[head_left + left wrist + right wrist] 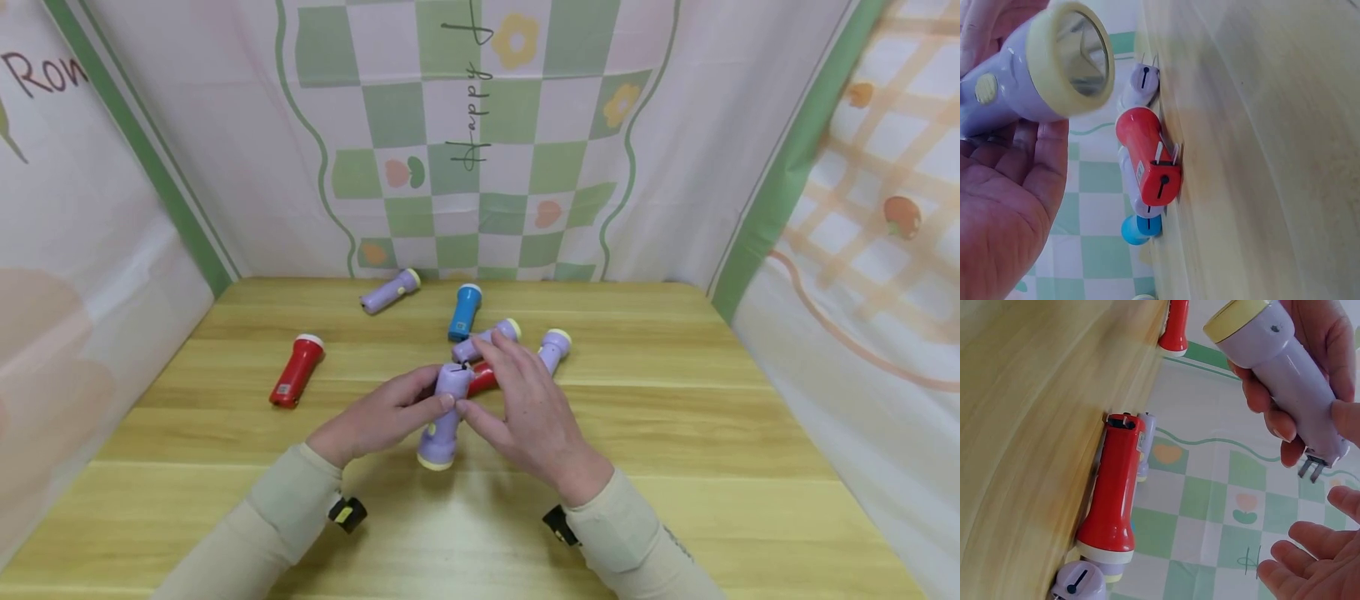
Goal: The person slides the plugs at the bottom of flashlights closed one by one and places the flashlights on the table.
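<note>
My left hand (378, 421) grips a purple flashlight (441, 437) above the table, its cream lens end tilted down towards me. Two plug prongs (1312, 469) stick out of its tail end, as the right wrist view shows. The right hand (534, 421) is beside the tail with fingers extended and spread, its thumb tip close to the barrel. Just beyond the hands lie a red flashlight (1113, 487), partly hidden by the right hand in the head view, and a purple flashlight (506, 331). Another purple flashlight (555, 348) lies past the right fingers.
Farther back on the wooden table (675, 433) lie a blue flashlight (465, 312) and a purple flashlight (390, 292). A second red flashlight (297, 371) is on the left. Printed curtains (247, 167) enclose the table at the back and sides.
</note>
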Demonstrator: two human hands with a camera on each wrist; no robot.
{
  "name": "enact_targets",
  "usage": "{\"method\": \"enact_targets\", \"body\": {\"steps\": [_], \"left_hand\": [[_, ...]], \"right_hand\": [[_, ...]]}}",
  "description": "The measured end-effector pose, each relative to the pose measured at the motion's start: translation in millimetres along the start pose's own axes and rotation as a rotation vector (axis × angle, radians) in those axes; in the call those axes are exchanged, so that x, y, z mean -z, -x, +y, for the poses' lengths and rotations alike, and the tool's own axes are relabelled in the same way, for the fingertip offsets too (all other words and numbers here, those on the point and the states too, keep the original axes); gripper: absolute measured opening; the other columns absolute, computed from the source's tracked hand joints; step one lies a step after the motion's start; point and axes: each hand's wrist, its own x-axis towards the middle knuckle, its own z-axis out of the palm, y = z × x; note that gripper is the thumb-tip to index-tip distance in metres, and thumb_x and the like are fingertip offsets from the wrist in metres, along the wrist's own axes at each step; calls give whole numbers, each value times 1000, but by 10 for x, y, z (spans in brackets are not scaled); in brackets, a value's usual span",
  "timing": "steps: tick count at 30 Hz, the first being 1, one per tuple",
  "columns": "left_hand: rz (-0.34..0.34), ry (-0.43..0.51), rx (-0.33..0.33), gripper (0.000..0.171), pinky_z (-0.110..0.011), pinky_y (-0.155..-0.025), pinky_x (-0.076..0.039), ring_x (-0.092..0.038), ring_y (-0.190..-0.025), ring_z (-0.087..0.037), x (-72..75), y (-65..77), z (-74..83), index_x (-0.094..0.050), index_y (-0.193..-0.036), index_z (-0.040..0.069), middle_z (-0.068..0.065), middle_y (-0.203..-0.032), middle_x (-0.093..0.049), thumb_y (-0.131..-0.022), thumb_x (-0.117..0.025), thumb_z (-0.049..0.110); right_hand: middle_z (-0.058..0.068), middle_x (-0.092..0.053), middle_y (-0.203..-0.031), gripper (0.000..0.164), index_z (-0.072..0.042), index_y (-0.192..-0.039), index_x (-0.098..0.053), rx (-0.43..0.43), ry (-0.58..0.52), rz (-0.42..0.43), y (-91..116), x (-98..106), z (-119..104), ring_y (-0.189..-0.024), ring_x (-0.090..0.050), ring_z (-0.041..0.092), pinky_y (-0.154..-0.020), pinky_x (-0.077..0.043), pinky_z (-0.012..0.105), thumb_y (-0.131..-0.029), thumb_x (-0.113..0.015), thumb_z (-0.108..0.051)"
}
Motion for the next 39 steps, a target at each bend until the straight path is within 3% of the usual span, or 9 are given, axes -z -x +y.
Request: {"method": "enact_targets", "body": {"steps": [7,13,18,29,32,39], "left_hand": [[3,58,-49,42,-48,-110,-50,-63,-124,-21,-61,-11,47,-53,-146,14,-4,-137,-64,-110,-54,34],[58,82,-65,40,-46,-106,-52,-64,-121,-22,-107,-14,76,-56,-143,11,-8,-137,-65,-108,-57,32],[117,62,-52,43,-41,-97,-55,-62,-111,-22,-143,-4,93,-55,-144,10,-7,-130,-65,-107,-60,32],[224,12,-67,37,-32,-78,-52,-57,-98,-25,-167,20,100,-60,-140,19,-5,-113,-62,-105,-64,31],[244,12,-88,38,-32,-78,-53,-57,-99,-25,-168,30,97,-61,-141,20,-4,-114,-63,-104,-65,30],[284,61,-89,42,-39,-93,-57,-61,-109,-24,-187,62,127,-60,-142,20,0,-129,-65,-102,-68,29]], "right_hand": [[16,-55,-151,71,-2,-148,-49,6,-28,8,-10,1,-12,-142,-50,35,-118,-43,50,-92,-80,-34],[11,-59,-146,68,-5,-148,-49,34,-58,26,-41,-9,-19,-135,-56,29,-116,-45,43,-94,-78,-32],[9,-62,-142,61,-3,-144,-52,61,-73,56,-57,-24,-21,-129,-60,27,-112,-47,41,-96,-75,-32],[11,-67,-134,45,-3,-130,-61,123,-88,123,-65,-49,-25,-121,-65,25,-105,-52,40,-102,-66,-38],[11,-68,-132,44,-3,-127,-63,136,-95,141,-70,-52,-26,-120,-65,26,-105,-53,40,-103,-65,-40],[11,-68,-131,45,-3,-127,-63,149,-110,172,-81,-60,-33,-119,-66,26,-104,-53,38,-103,-65,-41]]}}
